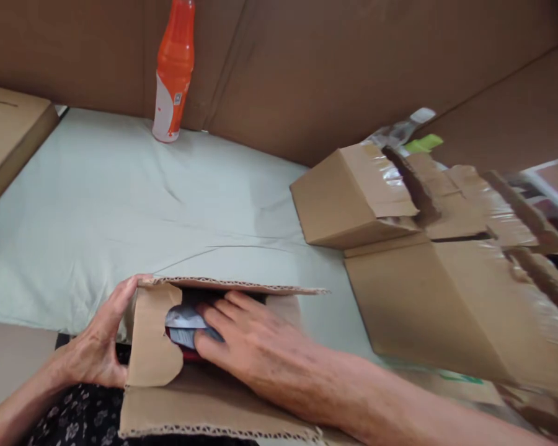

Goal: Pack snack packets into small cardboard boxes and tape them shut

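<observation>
Near the front edge of the covered surface is a cardboard box (153, 337) with its flaps open. My left hand (100, 341) grips the box's left end, thumb low and fingers at the upper corner. My right hand (246, 344) reaches into the opening, its fingers bent around a bluish-grey packet (186, 325) with a shiny surface. The fingertips are partly hidden inside the box. Something red shows just beneath the packet, but I cannot make out what it is.
An orange bottle (174, 74) with a white label stands at the back against the brown cardboard wall (330, 68). To the right are torn-open cardboard boxes (400, 291), with a clear plastic bottle (400, 131) behind them. Another flat box (13, 133) lies at the left.
</observation>
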`<state>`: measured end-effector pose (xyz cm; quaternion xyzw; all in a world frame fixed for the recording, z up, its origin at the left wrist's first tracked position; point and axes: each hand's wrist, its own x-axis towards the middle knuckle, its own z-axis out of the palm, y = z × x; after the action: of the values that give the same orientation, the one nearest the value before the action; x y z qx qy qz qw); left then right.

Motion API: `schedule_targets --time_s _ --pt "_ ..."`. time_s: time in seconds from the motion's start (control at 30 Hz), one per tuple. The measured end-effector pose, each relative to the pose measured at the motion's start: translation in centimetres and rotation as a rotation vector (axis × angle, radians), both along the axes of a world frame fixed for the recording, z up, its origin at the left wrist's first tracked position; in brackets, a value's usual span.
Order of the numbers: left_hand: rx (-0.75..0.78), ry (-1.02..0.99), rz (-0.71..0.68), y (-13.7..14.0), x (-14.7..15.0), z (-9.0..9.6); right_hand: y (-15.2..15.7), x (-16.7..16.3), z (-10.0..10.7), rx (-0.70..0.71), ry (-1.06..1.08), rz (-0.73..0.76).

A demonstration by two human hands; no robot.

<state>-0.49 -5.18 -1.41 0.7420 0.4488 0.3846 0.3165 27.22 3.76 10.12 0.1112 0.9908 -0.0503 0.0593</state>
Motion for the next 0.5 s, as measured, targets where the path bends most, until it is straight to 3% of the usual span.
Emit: schedule_targets --time_s 0.1,0.23,0.33,0.43,0.5 --pt "-0.040 -0.013 -0.011 -0.1 0.1 -0.1 -0.1 0.8 -0.7 -0.026 0.037 -0.031" --pt "-0.100 0.024 0.017 -0.7 -0.8 -1.6 -0.5 0.5 -2.5 0.028 -0.037 -0.160" --pt "-0.153 0.103 0.032 -1.1 -1.5 -3.1 -0.2 -0.5 -3.7 0.007 -0.131 -0.085" --pt "-0.155 0.162 0.057 -1.3 -1.6 -3.9 0.2 -0.6 -3.5 -0.089 -0.092 -0.082" --pt "-0.134 0.176 0.062 -1.4 -1.4 -4.0 0.3 0.1 -2.6 -0.121 0.076 -0.168"
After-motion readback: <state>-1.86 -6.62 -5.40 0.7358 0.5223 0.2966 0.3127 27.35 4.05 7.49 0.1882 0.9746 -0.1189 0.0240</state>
